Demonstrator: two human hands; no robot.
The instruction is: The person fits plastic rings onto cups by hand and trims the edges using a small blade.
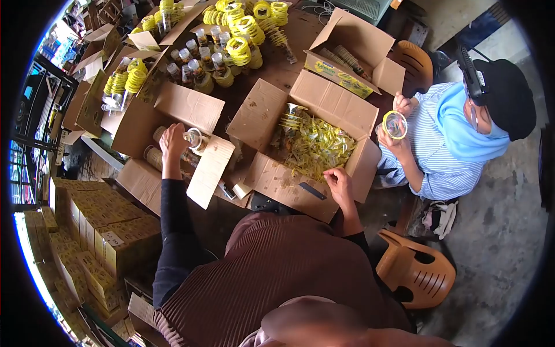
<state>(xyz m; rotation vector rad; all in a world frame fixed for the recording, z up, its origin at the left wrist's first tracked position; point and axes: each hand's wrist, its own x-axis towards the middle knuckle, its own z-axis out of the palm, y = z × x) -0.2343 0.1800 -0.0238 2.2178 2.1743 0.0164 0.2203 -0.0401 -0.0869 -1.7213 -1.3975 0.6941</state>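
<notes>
My left hand reaches over the open carton at the left, fingers bent together beside a clear round container; what it grips, if anything, I cannot make out. Other stacked round pieces lie inside that carton. My right hand is at the near right edge of the middle carton, its thumb and fingertips pinched at the heap of yellow and clear wrappers. A dark flat strip rests on the near flap of this carton.
On the right a person holds a yellow-rimmed clear container. Jars and yellow ring stacks stand at the back, near another open carton. Orange chairs and piled boxes flank me.
</notes>
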